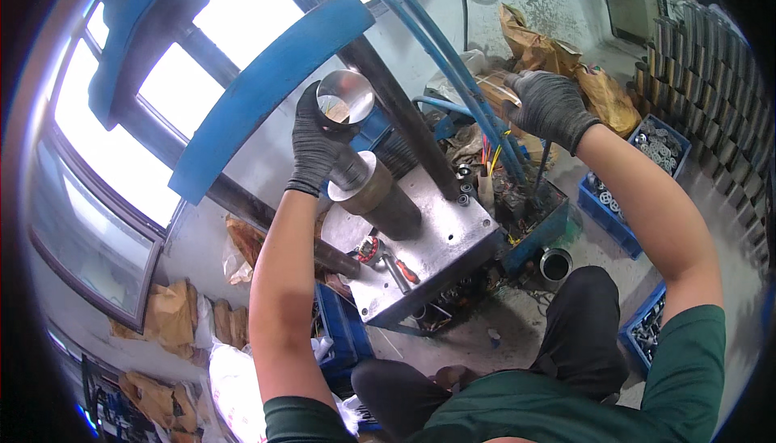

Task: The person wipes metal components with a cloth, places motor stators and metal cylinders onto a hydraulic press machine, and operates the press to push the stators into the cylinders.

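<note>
My left hand (320,145), in a dark grey knit glove, grips a shiny round metal sleeve (353,90) with its open end tilted toward me. Something pale shows inside the sleeve. Just below that hand, a thick dark metal cylinder (390,207) with a lighter, ringed top (354,175) stands on the steel press table (440,237). My right hand (552,106), gloved alike, is raised away to the right, its fingers curled. A thin pale streak shows at its fingertips, too blurred to name.
A blue press frame (271,91) and dark columns (400,120) rise around the cylinder. A red-handled tool (402,272) lies on the table. Blue crates of metal parts (612,215) stand at right, near stacked metal pieces (711,95). A metal cup (555,265) sits by my knee.
</note>
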`<state>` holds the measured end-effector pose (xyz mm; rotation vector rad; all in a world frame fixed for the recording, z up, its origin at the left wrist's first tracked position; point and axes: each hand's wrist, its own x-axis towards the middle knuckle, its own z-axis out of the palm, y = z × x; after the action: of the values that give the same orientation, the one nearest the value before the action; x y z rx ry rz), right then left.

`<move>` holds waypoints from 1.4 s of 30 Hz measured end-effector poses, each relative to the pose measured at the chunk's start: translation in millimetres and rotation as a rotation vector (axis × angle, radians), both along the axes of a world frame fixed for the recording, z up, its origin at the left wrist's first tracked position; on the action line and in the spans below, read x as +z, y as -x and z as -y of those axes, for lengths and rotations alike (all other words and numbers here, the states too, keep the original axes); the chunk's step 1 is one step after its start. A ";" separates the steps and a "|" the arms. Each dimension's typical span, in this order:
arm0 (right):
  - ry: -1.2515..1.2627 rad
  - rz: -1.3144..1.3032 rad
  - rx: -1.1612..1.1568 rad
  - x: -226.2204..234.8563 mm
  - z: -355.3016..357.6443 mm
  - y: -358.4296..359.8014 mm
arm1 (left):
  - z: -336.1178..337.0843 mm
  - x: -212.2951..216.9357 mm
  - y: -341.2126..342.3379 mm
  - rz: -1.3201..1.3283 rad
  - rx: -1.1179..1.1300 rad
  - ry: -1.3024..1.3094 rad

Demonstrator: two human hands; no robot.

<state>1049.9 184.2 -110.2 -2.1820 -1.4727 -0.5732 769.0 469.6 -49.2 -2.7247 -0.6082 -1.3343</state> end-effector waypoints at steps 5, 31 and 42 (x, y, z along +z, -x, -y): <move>0.025 -0.002 -0.010 -0.1 1.5 0.2 | -15.0 7.5 0.9 -0.021 -0.010 0.067; -0.041 0.026 0.106 -38.8 70.7 24.6 | -70.4 1.4 35.6 0.668 -0.143 0.913; 0.028 -0.081 0.058 -38.3 89.1 39.5 | -57.1 -20.1 31.7 0.636 -0.072 0.776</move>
<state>1010.4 95.0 -148.4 -2.1492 -1.5041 -0.4418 737.3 526.6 -69.3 -2.7822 -1.3132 -2.4355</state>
